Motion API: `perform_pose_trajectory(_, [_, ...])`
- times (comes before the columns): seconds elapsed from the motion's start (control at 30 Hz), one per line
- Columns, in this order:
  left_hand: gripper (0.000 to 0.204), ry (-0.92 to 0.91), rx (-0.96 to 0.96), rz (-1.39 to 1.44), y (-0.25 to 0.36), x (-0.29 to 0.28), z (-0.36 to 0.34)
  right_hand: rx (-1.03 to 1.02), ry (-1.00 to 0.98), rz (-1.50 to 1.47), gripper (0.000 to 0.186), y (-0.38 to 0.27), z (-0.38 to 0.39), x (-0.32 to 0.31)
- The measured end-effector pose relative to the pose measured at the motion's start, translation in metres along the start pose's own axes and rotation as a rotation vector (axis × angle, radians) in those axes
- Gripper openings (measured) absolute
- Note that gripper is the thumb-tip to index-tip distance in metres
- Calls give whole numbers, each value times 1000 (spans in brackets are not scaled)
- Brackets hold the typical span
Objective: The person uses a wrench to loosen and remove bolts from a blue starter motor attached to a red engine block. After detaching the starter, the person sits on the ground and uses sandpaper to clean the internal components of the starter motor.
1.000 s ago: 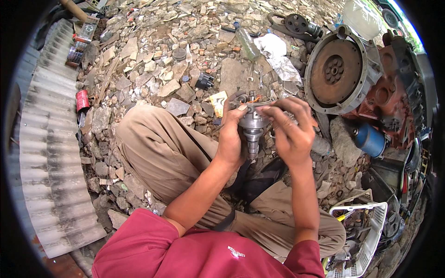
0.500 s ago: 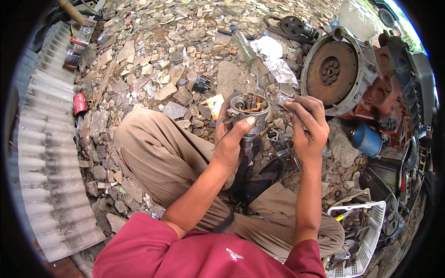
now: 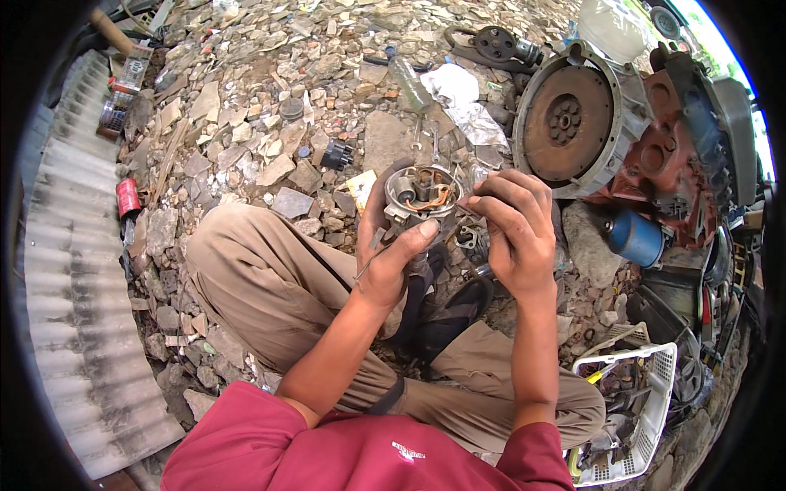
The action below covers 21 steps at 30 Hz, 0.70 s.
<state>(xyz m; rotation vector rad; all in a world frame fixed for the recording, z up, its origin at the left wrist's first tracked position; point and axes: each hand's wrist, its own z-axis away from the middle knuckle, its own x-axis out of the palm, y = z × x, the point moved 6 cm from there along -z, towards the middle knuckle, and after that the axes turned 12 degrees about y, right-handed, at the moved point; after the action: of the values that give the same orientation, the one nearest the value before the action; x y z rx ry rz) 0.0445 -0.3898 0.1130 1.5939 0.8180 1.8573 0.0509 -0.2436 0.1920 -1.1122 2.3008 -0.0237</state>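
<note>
My left hand (image 3: pixel 386 266) is wrapped round a metal ignition distributor (image 3: pixel 422 214), its thumb lying along the near side of the housing. The open top is tilted toward me, showing orange wires and small metal parts inside. At its right rim my right hand (image 3: pixel 521 233) is closed in a pinch. A thin, dark thing seems to be between its fingertips, too small to make out. Beyond the distributor lie two spanners (image 3: pixel 435 147) on the stones. A black distributor cap (image 3: pixel 337 155) sits to the left of them.
Rubble surrounds my crossed legs. On the right stand a rusty flywheel (image 3: pixel 566 123) in its housing, a red-brown engine block (image 3: pixel 655 155), a blue canister (image 3: pixel 636 240) and a white basket (image 3: pixel 655 409) of parts. Corrugated sheeting (image 3: pixel 74 286) runs along the left; a plastic bottle (image 3: pixel 409 86) lies ahead.
The distributor has tilted so its open top faces me more. My right hand has come closer to its right rim. The whole view has shifted slightly.
</note>
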Motion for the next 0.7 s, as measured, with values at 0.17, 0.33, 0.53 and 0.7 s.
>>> perform_pose_trajectory(0.17, [82,-24,76,-84,2,1,0,-16,-21,-37,22,-7,-1,0])
perform_pose_trajectory(0.33, [82,-19,58,-77,3,0,1,10,-63,-62,27,-3,-4,-4])
perform_pose_trajectory(0.53, [83,-13,57,-38,5,1,-1,372,150,-253,16,17,7,-14])
perform_pose_trajectory(0.7, [85,-18,54,-12,8,0,1,405,101,-390,23,5,6,-4])
